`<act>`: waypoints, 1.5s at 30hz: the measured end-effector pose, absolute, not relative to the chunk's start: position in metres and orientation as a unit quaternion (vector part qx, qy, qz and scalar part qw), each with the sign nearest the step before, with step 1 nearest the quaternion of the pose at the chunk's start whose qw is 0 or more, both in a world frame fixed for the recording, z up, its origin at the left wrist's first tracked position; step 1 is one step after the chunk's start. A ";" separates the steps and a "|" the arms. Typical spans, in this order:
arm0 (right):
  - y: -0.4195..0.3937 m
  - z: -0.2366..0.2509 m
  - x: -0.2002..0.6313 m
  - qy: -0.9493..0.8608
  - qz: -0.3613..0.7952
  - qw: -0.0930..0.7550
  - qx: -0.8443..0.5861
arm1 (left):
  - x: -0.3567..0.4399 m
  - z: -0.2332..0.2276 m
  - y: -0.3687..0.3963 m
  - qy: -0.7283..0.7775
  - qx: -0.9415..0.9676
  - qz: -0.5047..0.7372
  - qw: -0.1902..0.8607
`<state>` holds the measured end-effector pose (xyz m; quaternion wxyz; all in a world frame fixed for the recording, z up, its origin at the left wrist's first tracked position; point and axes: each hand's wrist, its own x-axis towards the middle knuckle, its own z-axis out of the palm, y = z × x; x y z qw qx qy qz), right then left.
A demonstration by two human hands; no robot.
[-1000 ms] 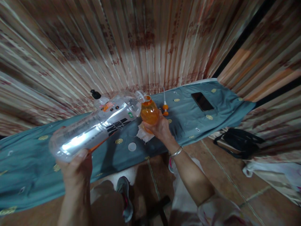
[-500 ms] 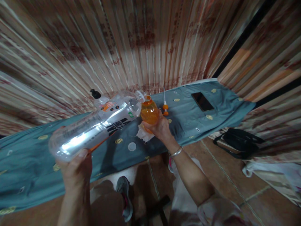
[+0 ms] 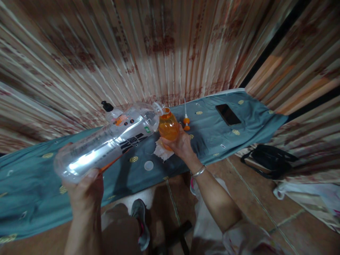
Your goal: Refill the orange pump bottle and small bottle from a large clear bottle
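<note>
My left hand (image 3: 85, 191) grips the base of a large clear plastic bottle (image 3: 106, 141), tipped almost flat with its open mouth at the rim of a small round orange bottle (image 3: 168, 125). My right hand (image 3: 180, 143) holds that orange bottle upright just above a crumpled white tissue (image 3: 160, 150). A white bottle cap (image 3: 148, 165) lies on the cloth close by. An orange spray-pump top with a white tube (image 3: 186, 118) lies to the right of the orange bottle.
The bench is covered with a teal cloth (image 3: 32, 184). A black phone (image 3: 228, 114) lies at its right end. A clear bottle with a black cap (image 3: 108, 108) stands behind the big bottle. A black bag (image 3: 268, 159) lies on the tiled floor, pleated curtains behind.
</note>
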<state>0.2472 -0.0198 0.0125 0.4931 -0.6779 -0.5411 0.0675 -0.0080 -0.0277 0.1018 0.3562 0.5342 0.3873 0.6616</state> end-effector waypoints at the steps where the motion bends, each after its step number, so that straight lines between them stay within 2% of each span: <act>1: -0.020 0.013 0.247 -0.542 0.067 0.497 -0.675 | -0.008 0.101 -0.027 0.388 0.535 0.661 0.356; 19: -0.016 0.003 0.248 -0.555 0.021 0.499 -0.665 | -0.008 0.101 -0.027 0.377 0.498 0.693 0.361; 45: -0.018 0.006 0.249 -0.557 0.038 0.490 -0.669 | -0.008 0.103 -0.027 0.394 0.519 0.667 0.360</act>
